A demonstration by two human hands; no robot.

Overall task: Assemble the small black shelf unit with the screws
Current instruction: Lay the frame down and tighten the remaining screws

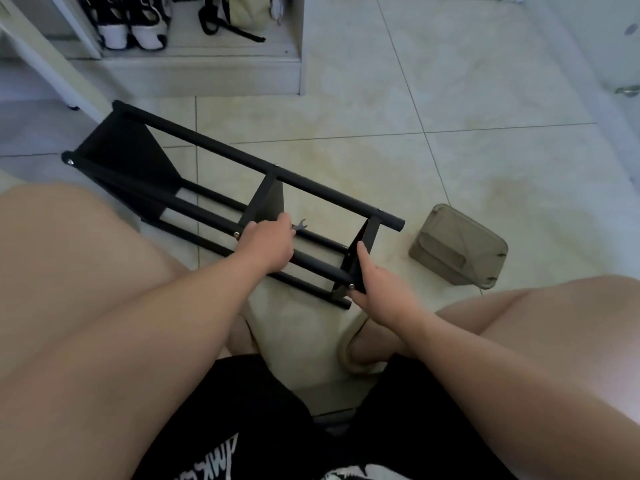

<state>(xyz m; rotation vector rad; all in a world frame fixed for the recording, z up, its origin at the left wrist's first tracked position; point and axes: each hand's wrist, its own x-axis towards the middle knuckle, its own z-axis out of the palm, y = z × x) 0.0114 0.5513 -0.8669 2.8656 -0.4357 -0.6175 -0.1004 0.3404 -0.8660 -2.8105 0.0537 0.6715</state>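
Fingers (278, 224) of the left hand (268, 245) are curled tight round the handle of a small silver wrench (300, 224). Its open-ended head sticks out past the fingertips, over the bay between the middle and end panels. The left hand lies on top of the near black tube, just beside a screw head (236, 234) at the joint with the middle panel. The right hand (379, 292) grips the end panel (369, 232) of the shelf unit (221, 150): thumb straight up along the panel's face, remaining fingers wrapped under its lower corner (tips hidden, so how far they close cannot be told). A second screw head (351, 286) shows at that corner, just beside the base of the thumb. The shelf unit is black and lies on its side on the pale tiled floor (450, 116), running diagonally from far left to near right, ahead of the person's bare knees. Its long tubes and three panels are joined. Right of the unit's near end and apart from it, a translucent grey-green plastic box (457, 247) sits on the floor. At far top left are black-and-white shoes (131, 26) and a pale bag (246, 8) with black straps, in a low white cubby. A tan slipper (349, 355) lies below the right wrist.
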